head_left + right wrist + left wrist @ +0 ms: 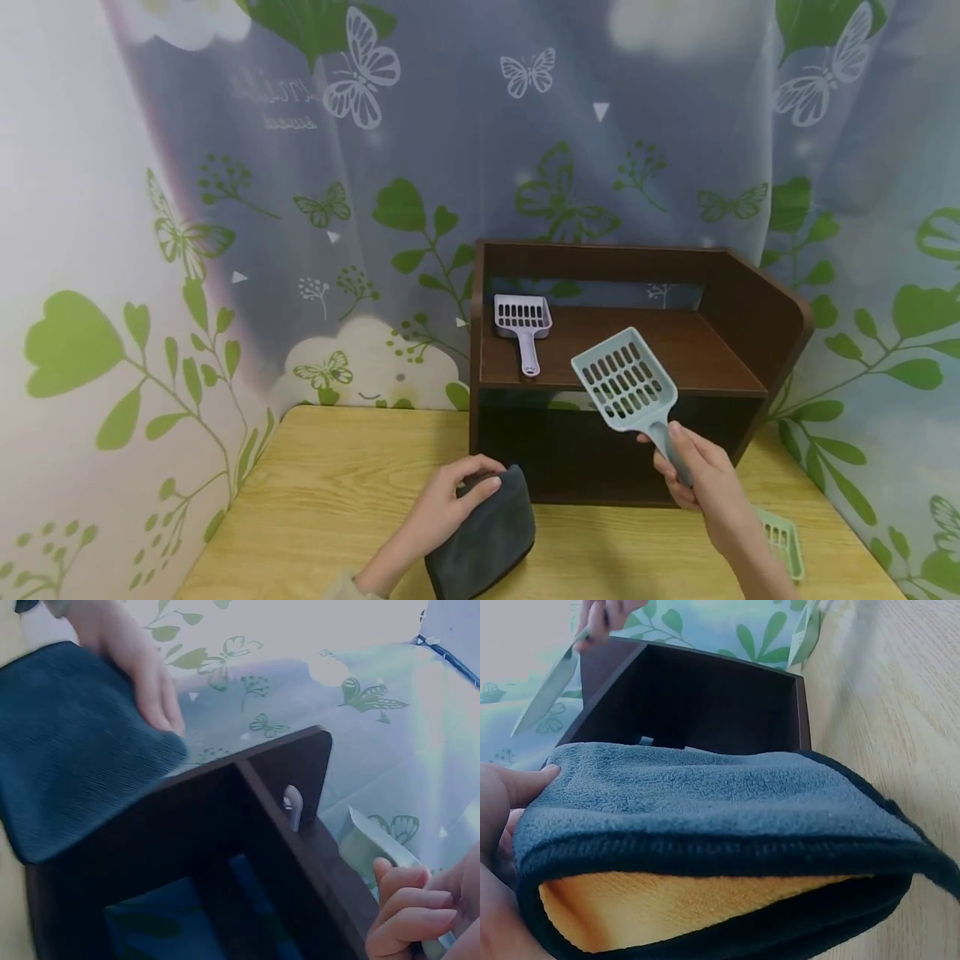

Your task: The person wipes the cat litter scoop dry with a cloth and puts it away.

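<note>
My left hand [456,504] grips a folded cloth [491,533], dark grey outside with black edging, low in front of the shelf. In the left wrist view the cloth [705,787] shows an orange-yellow inner side. My right hand [705,475] holds a pale blue-green slotted litter scoop [626,379] by its handle, its slotted head raised in front of the shelf's upper board. A lilac litter scoop [522,321] lies on that board at the left, handle toward me. Partly hidden behind my right forearm, a light green slotted scoop [782,537] lies on the table.
The dark brown two-level shelf [738,333] stands on a wood-grain table [345,467] against a patterned curtain [450,125]. Its right side panel rises above the upper board, and the lower compartment is dark inside.
</note>
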`<act>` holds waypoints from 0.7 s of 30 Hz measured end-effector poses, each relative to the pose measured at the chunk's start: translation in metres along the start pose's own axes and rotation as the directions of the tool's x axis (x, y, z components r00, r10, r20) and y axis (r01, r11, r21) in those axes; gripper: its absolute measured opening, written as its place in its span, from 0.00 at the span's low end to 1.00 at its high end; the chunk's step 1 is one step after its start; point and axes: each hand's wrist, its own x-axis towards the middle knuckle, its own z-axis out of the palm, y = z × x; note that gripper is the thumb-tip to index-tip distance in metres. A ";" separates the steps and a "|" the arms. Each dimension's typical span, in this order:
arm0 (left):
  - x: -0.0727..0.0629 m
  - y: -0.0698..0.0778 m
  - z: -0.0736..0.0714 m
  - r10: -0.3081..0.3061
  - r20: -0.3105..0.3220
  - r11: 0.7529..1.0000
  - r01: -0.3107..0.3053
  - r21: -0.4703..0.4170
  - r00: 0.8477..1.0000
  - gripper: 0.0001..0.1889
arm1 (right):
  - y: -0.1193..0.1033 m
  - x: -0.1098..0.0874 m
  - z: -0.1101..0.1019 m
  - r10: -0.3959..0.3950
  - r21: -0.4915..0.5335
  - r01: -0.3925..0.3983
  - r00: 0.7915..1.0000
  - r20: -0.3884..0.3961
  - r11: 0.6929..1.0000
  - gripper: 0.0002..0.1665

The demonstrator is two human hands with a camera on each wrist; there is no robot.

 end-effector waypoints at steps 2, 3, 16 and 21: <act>-0.001 0.001 -0.001 0.003 -0.001 1.000 -0.003 -0.002 1.000 0.11 | -0.006 0.011 -0.003 -0.064 -0.005 0.064 0.998 0.006 0.998 0.23; -0.002 0.001 -0.001 0.004 -0.002 1.000 -0.004 -0.004 1.000 0.11 | -0.009 0.017 -0.004 -0.085 -0.011 0.085 0.996 0.010 0.996 0.23; -0.008 0.001 -0.005 0.001 -0.024 1.000 -0.001 -0.008 1.000 0.10 | -0.045 0.088 -0.005 0.013 -0.094 -0.003 0.995 0.102 0.996 0.30; -0.010 0.002 -0.006 0.004 -0.019 1.000 -0.004 -0.013 1.000 0.10 | -0.048 0.109 -0.006 0.081 -0.161 -0.064 0.992 0.097 0.985 0.30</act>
